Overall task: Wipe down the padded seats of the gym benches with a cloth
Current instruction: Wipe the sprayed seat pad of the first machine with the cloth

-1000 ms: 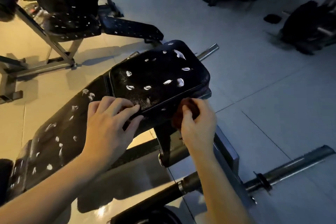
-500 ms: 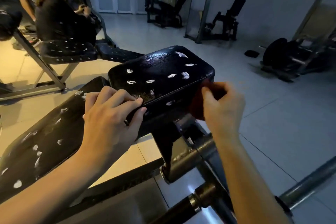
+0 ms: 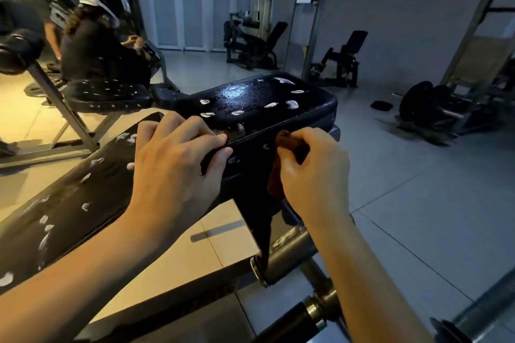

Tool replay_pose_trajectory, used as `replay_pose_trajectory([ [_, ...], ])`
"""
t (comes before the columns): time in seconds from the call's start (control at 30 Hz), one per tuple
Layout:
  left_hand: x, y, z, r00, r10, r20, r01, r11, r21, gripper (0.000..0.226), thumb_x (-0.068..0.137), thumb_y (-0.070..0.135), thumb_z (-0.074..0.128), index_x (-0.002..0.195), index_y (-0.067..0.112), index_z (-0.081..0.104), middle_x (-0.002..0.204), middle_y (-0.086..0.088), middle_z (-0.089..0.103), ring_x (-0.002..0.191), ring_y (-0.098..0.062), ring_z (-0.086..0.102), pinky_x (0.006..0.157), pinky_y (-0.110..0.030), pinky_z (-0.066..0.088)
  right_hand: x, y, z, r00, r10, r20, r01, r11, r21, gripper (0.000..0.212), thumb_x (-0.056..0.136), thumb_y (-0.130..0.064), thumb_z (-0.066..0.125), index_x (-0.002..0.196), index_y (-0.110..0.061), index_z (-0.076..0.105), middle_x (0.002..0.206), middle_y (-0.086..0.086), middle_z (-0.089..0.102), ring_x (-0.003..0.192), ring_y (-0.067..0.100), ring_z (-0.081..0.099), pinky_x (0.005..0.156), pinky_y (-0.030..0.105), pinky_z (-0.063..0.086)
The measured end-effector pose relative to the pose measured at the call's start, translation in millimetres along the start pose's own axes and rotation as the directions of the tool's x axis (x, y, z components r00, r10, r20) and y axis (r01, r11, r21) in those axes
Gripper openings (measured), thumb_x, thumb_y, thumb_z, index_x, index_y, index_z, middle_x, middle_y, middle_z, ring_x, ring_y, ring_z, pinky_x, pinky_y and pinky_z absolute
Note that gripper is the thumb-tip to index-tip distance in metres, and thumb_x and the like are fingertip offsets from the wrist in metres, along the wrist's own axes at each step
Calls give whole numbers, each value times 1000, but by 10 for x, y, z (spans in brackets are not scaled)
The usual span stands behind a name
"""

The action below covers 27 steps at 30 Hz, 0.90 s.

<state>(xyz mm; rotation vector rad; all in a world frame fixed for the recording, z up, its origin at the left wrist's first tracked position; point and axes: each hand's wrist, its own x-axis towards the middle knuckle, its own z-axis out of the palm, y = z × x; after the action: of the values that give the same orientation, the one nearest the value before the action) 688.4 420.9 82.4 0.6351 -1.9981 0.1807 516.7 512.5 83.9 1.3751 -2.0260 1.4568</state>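
A black padded bench seat (image 3: 259, 103), worn with white tears, sits in front of me, and its long back pad (image 3: 69, 203) slopes down to the left. My left hand (image 3: 172, 164) grips the seat's near edge, fingers curled over the top. My right hand (image 3: 312, 172) holds a dark red-brown cloth (image 3: 281, 164) against the seat's near side face, below the edge. Most of the cloth is hidden behind my fingers.
The bench's steel frame and bar (image 3: 301, 259) lie below my hands. A second torn bench (image 3: 106, 95) stands at the left with a person (image 3: 92, 44) behind it. Gym machines (image 3: 250, 42) and weight plates (image 3: 429, 103) stand on the tiled floor to the right.
My right hand slid the cloth left along the seat's side, from the far corner toward the middle. The left hand kept its grip. The camera tilted up, showing more of the room.
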Motion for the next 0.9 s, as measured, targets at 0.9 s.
replay_pose_trajectory([
  [0.9,194,-63,-152,982,88,164,-100,993,66,27,95,35,61,95,17,80,95,-2,70,92,-31,57,81,-46,32,185,-113,9,949,280,-144,-286,958,-18,11,97,-21,67,108,-22,69,87,-14,61,79,4,63,77,31,61],
])
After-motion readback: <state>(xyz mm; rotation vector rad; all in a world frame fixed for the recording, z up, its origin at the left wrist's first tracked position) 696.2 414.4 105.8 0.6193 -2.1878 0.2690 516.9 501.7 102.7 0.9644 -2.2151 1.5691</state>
